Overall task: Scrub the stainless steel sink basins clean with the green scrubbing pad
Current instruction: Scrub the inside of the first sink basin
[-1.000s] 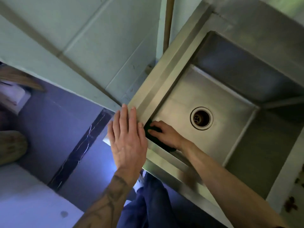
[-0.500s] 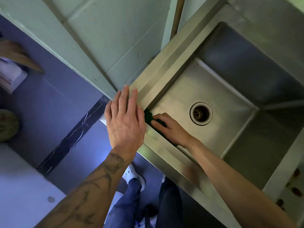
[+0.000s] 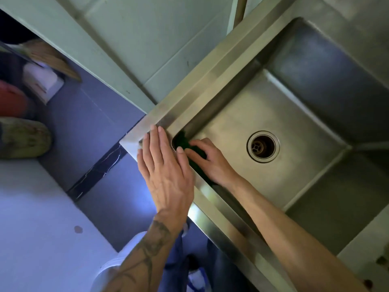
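**Pad pressed into the basin corner, other hand braced on the rim**

The right hand [image 3: 210, 163] is down inside the sink basin [image 3: 231, 114], with its fingers bent over the green scrubbing pad [image 3: 182, 141] and bearing it against the steel. The pad lies under and just ahead of those fingertips, tucked into the basin corner nearest the person. Only dark green patches show past the knuckles, and the thumb's hold cannot be made out.

The pad looks thin, light and limp, so it will likely fold and bunch in a tight corner. Its coarse face should bite on the steel and not slide freely. A spread of fingertips across its back, with a pinch at the edge, seems the better hold for driving it along the seam. The wrist is dropped below the rim [image 3: 212, 209] and the forearm slants down across it from the near side.

Just left of that hand, touching the rim's corner, the left hand [image 3: 166, 171] lies flat. Its fingers are straight and close together, palm down, apparently steadying the body. The little finger's tip reaches the basin edge, right beside the pad.

Well to the right of the working hand, in the basin floor, sits the round drain [image 3: 263, 146]. Beyond both hands rises a pale tiled wall [image 3: 147, 39], and to the left, below, is the floor [image 3: 84, 114].
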Tool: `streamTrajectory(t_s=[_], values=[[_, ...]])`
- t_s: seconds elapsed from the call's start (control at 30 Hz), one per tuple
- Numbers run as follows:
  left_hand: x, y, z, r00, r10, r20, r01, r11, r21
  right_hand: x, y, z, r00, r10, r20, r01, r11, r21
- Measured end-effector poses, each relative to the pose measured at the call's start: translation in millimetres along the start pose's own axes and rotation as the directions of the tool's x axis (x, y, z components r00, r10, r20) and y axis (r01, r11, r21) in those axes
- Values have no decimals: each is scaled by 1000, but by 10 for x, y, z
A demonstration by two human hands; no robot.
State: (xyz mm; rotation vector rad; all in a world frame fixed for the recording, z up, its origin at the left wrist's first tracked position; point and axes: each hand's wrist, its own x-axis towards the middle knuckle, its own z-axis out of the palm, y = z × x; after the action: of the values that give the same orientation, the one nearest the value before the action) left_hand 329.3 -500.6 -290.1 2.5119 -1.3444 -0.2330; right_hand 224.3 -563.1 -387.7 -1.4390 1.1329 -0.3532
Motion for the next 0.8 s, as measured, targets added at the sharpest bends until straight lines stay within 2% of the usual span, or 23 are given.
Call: streamTrajectory(t_s=[0.13, 0.17, 0.3, 0.37, 0.43, 0.5, 0.57, 0.7, 0.8], values=[[-71, 79, 67, 997, -69, -32, 71, 996, 53, 90, 136, -24, 963, 238, 124, -210, 957, -202], [-68, 77, 83, 996, -73, -48, 76, 995, 63, 55, 158, -36, 960, 249, 126, -220, 953, -208], [-65, 64, 105, 993, -68, -94, 76, 994, 76, -319, 157, -118, 997, 30, 68, -31, 999, 16], [-62, 75, 110, 993, -66, -98, 74, 994, 80, -458, 211, -171, 998, -8, 64, 4, 998, 63], [-57, 90, 101, 994, -66, -93, 75, 993, 91, -440, 361, -213, 992, 68, 110, -66, 998, -18], [-59, 106, 86, 994, -67, -85, 75, 993, 90, -373, 470, -246, 952, 245, 184, -218, 963, -159], [-63, 100, 81, 994, -72, -85, 79, 993, 84, -413, 506, -249, 925, 326, 193, -290, 938, -192], [-68, 91, 107, 993, -56, -104, 65, 995, 82, -762, 347, -273, 992, 102, 69, -100, 994, -31], [-74, 98, 101, 993, -52, -104, 59, 996, 73, -813, 347, -305, 995, 73, 74, -70, 997, -35]])
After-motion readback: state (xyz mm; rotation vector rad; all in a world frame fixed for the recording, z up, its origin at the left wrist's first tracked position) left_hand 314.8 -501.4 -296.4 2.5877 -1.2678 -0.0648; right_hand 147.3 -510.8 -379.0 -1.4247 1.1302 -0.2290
